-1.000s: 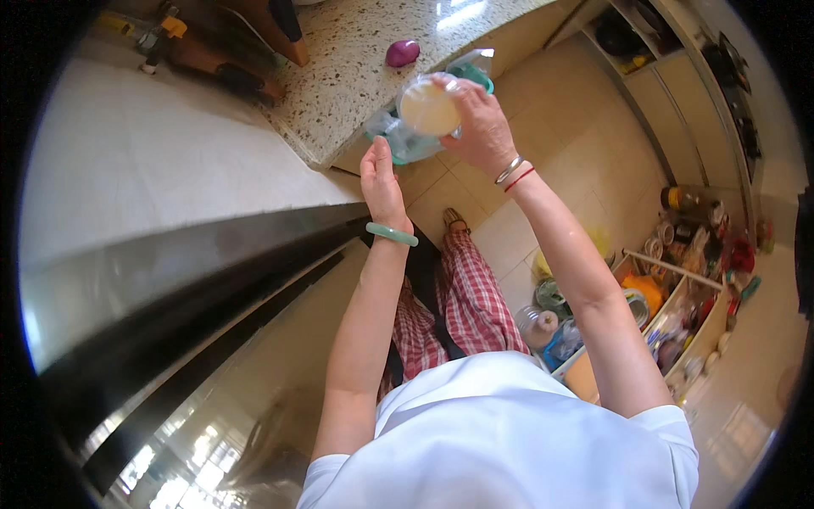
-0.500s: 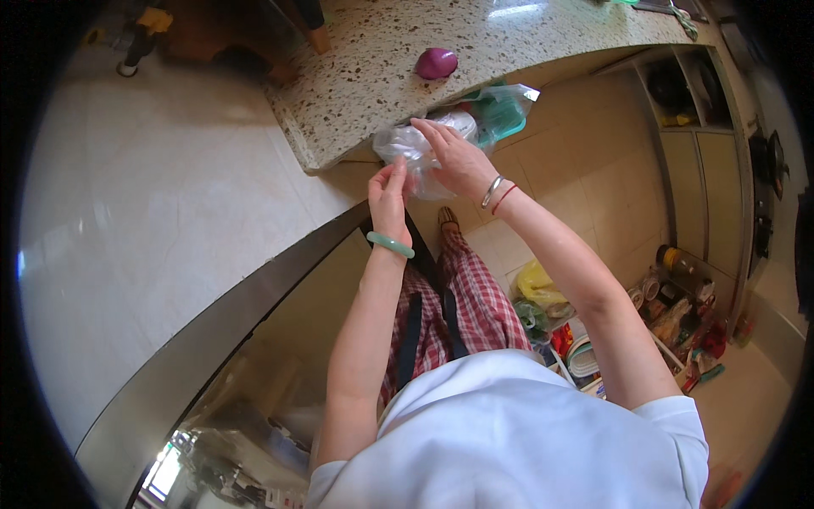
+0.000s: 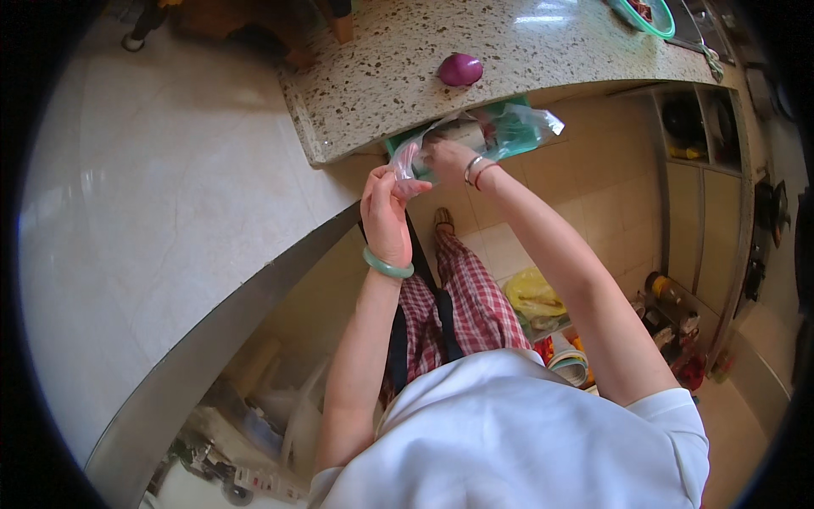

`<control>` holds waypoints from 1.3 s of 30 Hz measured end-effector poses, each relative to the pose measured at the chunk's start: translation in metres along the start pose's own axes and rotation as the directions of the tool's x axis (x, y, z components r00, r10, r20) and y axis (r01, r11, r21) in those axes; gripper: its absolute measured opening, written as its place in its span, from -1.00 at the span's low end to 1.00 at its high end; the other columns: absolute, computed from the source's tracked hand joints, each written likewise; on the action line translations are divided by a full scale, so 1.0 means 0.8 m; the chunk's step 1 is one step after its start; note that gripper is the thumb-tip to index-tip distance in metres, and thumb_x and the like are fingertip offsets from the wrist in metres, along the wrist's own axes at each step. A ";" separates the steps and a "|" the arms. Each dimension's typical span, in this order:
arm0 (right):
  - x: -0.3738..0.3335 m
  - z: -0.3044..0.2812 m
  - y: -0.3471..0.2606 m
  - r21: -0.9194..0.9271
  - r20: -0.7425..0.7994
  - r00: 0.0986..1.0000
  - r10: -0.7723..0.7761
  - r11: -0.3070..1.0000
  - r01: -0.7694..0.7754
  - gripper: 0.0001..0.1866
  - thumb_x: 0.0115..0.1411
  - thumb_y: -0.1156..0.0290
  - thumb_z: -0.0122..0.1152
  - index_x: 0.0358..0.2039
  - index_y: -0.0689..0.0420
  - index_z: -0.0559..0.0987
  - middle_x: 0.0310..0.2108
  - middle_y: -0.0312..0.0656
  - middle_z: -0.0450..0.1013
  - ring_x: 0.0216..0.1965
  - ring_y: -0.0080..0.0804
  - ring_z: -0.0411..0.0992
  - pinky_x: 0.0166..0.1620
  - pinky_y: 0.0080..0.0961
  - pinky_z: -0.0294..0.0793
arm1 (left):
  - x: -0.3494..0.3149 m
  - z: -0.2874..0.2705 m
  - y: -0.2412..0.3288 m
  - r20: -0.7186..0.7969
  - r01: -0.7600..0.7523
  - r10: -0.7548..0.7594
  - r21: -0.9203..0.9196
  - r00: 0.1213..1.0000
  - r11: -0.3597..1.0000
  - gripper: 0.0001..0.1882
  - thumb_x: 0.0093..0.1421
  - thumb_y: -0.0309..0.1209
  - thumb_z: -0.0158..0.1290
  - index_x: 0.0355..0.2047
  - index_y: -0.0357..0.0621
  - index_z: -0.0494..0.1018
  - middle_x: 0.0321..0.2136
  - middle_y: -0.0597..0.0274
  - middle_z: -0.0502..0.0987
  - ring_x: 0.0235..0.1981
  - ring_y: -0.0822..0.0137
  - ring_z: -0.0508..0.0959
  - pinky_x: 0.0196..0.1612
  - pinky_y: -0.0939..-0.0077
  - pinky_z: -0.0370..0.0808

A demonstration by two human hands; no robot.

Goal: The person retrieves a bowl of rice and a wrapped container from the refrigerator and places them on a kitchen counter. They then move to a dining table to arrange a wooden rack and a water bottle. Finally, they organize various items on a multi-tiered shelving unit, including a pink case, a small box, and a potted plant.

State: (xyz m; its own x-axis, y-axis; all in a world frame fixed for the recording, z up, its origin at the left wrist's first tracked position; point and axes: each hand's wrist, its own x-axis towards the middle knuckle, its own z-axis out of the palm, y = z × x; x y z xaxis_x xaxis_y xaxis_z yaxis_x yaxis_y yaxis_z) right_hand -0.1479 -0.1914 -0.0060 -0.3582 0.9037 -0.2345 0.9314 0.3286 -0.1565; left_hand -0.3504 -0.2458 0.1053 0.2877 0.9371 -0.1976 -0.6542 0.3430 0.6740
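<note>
Just beneath the counter's front edge, a clear plastic bag (image 3: 527, 125) lies over a teal container (image 3: 519, 146), with a pale packet or roll (image 3: 465, 134) in it. My left hand (image 3: 388, 208), with a green bangle at the wrist, pinches the near-left edge of the bag between thumb and fingers. Reaching into the bag's mouth is my right hand (image 3: 449, 159), which wears a silver bangle and a red cord. Its fingers are bent and partly covered by plastic, so what they grip is hidden. A purple onion (image 3: 460, 69) rests on the speckled counter (image 3: 381, 85) above.
To the left stands a pale glossy surface (image 3: 170, 204) with a dark edge. A green basket (image 3: 649, 19) sits at the counter's far right. On the floor, a yellow plastic bag (image 3: 534, 293) and bottles (image 3: 666, 288) lie to the right, near cabinets (image 3: 721, 195).
My right hand has gone from lying over the bag to reaching into it. The bag has opened wider, and more of the pale packet and teal container shows.
</note>
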 end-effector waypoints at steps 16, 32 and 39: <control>-0.120 -0.047 0.087 0.436 -0.506 0.819 0.271 0.899 -0.028 -0.65 0.05 0.48 0.17 -0.09 0.05 0.53 -0.05 -0.09 0.45 0.00 -0.11 0.37 0.01 -0.24 0.38 | 0.025 0.053 -0.054 -0.246 0.068 -0.007 0.239 0.969 0.969 -0.79 0.35 -0.28 -0.06 -0.20 -0.17 0.35 -0.31 0.27 0.50 -0.43 0.41 0.57 -0.17 0.48 0.50; -0.158 -0.073 0.121 0.994 -0.106 0.419 0.902 0.087 0.065 -0.77 0.17 0.31 0.28 -0.32 0.25 0.60 -0.55 -0.29 0.52 -0.57 -0.62 0.46 -0.50 -0.66 0.45 | 0.111 0.125 -0.145 0.246 -0.328 -0.363 0.927 0.899 -0.184 -0.51 0.11 -0.67 -0.12 0.06 -0.05 0.42 0.19 0.14 0.33 0.21 0.04 0.31 0.21 0.13 0.31; -0.164 -0.092 0.110 0.958 -0.272 0.302 0.914 0.286 -0.003 -0.78 0.16 0.31 0.28 -0.36 0.23 0.61 -0.55 -0.33 0.51 -0.61 -0.70 0.39 -0.57 -0.67 0.39 | 0.168 0.044 -0.226 0.142 -0.370 -0.472 0.822 0.870 -0.433 -0.46 0.08 -0.59 -0.04 0.13 -0.05 0.33 0.29 0.22 0.15 0.32 0.02 0.11 0.25 0.02 0.26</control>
State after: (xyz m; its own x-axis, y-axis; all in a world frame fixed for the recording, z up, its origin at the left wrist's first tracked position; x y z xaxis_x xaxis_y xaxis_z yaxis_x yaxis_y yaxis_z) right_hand -0.0144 -0.2606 0.0815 0.7601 0.6481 0.0469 0.2060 -0.1718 -0.9634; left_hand -0.1686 -0.1841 -0.0178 0.6589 0.6439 -0.3889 0.7518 -0.5479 0.3668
